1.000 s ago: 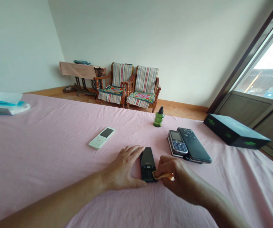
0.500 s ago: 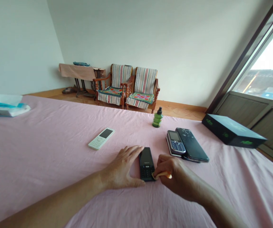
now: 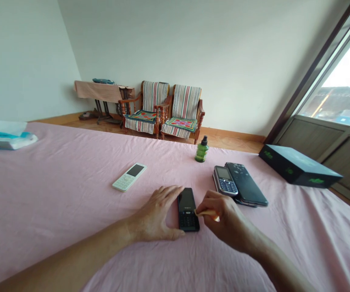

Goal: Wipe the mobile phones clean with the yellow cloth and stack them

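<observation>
The left hand (image 3: 156,215) rests on the pink-covered surface (image 3: 71,198), thumb and fingers spread wide along the left side of a black phone (image 3: 187,211); its fingertips meet the phone's upper left edge, and the thumb lies by the lower left corner. The phone lies flat between the two hands, screen and keypad facing up. The right hand (image 3: 219,213) is closed in a pinch on a yellowish cloth (image 3: 207,212) — its tip touches the phone's right edge, just beside the button below the screen.

Farther out, a white phone (image 3: 130,177) lies face up beyond the left hand. Past the right hand, a blue keypad phone (image 3: 225,181) sits against a larger dark device (image 3: 246,184). Behind them stands a green spray bottle (image 3: 202,151), upright, with a black box (image 3: 299,167) well to the right and a tissue pack (image 3: 7,138) at the far left.

Beyond the surface — two wooden armchairs (image 3: 181,105) draped in striped fabric, beside a cloth-covered table (image 3: 97,91), before a pale wall (image 3: 223,52).
</observation>
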`<state>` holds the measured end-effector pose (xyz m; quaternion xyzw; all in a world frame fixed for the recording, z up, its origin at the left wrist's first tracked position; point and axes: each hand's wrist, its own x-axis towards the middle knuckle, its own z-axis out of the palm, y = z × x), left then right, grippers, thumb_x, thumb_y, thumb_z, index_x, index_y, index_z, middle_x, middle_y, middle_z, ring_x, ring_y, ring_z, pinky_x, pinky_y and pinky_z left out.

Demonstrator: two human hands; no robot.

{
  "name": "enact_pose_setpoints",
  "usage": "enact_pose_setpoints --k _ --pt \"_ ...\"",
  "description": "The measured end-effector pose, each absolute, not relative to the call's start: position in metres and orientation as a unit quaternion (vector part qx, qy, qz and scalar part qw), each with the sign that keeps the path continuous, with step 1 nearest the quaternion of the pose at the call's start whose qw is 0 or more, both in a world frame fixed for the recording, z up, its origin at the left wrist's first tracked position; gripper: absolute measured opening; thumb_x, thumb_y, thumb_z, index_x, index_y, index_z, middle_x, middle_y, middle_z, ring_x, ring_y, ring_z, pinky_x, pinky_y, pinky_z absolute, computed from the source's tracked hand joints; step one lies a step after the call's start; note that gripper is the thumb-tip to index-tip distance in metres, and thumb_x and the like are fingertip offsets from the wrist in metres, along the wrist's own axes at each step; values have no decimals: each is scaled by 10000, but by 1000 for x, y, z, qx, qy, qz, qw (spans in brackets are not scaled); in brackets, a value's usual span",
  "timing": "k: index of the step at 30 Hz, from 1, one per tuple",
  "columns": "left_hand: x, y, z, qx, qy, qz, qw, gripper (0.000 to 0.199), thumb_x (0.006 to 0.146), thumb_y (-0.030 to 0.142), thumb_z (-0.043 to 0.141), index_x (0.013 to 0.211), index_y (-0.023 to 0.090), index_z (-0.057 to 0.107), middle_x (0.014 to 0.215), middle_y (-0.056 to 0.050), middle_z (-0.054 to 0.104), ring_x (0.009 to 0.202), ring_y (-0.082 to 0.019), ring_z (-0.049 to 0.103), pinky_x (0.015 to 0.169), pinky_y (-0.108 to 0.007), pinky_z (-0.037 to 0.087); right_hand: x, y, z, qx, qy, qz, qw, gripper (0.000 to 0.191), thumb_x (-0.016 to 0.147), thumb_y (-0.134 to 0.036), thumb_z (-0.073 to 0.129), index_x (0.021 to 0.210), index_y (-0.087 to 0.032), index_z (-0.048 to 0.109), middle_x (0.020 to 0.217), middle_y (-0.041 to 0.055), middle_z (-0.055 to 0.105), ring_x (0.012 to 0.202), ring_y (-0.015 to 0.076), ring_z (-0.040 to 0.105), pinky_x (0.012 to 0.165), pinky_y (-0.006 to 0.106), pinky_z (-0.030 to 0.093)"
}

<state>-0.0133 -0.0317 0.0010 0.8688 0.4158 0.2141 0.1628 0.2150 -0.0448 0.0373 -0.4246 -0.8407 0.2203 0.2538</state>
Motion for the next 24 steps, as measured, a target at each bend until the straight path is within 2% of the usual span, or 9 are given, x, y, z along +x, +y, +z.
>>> enact_pose_setpoints --k 6,9,12,15,19,24 --pt "-18 -32 2 878 399 200 174 1064 563 416 795 1440 210 228 1447 -133 355 1326 -342 310 1093 -507 265 212 -36 28 -465 -801 196 323 267 689 -16 497 746 -185 696 751 6 606 680 129 574 635 250 421" --pt "-16 -33 2 871 418 190 174 1105 580 479 786 1458 204 175 1487 -150 288 1351 -362 259 1095 -550 231 210 -33 23 -475 -790 190 337 243 686 -25 510 726 -176 697 736 11 608 678 135 581 633 252 425" --pt "-13 -34 3 865 430 183 184 1162 553 526 796 1462 185 157 1465 -166 322 1338 -382 272 1084 -587 224 207 -32 18 -471 -784 190 357 236 680 -29 519 716 -177 699 718 6 606 650 129 576 610 242 424" --pt "-10 -34 5 862 423 211 183 1185 507 460 835 1452 178 179 1427 -162 353 1317 -369 303 1089 -551 254 205 -32 15 -467 -776 183 382 229 686 -41 522 723 -182 699 721 5 605 648 128 575 615 240 431" --pt "-11 -33 7 870 387 271 140 1160 526 298 833 1449 194 138 1422 -137 294 1340 -323 261 1118 -483 259 205 -32 11 -472 -763 173 407 219 709 -56 510 750 -173 691 759 20 611 700 142 585 646 248 442" --pt "-17 -27 10 881 353 297 106 1130 577 263 811 1445 257 87 1456 -127 229 1353 -343 232 1115 -519 262 202 -30 7 -471 -755 171 423 230 695 -49 509 751 -183 687 743 12 601 675 136 580 615 234 436"
